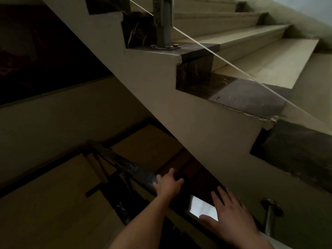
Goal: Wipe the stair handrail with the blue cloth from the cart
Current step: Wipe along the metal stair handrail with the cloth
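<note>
Handrail [201,206] diagonal, near-right to far-left

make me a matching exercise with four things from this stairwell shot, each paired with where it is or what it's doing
1 left hand
2 right hand
3 metal post
4 round bracket

a bolted to a step, top of view
b fingers straight, flat on the handrail
c lower right of view
d grips the blue cloth on the rail

Pairs: 1-d, 2-b, 3-a, 4-c

Head-worn view, facing forward and down, near the handrail [201,206]
</note>
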